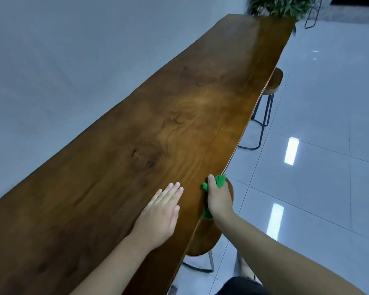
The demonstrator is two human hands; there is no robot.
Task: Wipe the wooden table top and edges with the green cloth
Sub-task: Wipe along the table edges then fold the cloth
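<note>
Glossy pale floor tiles [320, 188] and a plain grey wall [62, 71] flank a long, dark brown wooden bench [158, 128] with a wavy natural edge, which runs away toward a leafy green plant [281, 6] at its far end. Two round wooden stools on thin metal legs are tucked under the side nearest the person, one directly below the grip [205, 241] and one well beyond it [274, 81].

The right hand [218, 201] is closed around a bunched green cloth [218, 181], thumb on top of the bench and fingers curled over the rim, so the grip clamps the cloth against the edge. Green fabric shows just ahead of the grip and again behind it, at the wrist. The left hand [160, 211] lies flat and open on the bench top just beside the grip, holding nothing.

The step in hand looks like wiping the edge. To do it well, the grip should keep the cloth wrapped over both the top lip and the side face, press evenly, and slide along the wavy contour in one long pass, with the flat hand steadying the body. The stretch of edge beyond the grip likely remains to be wiped.
</note>
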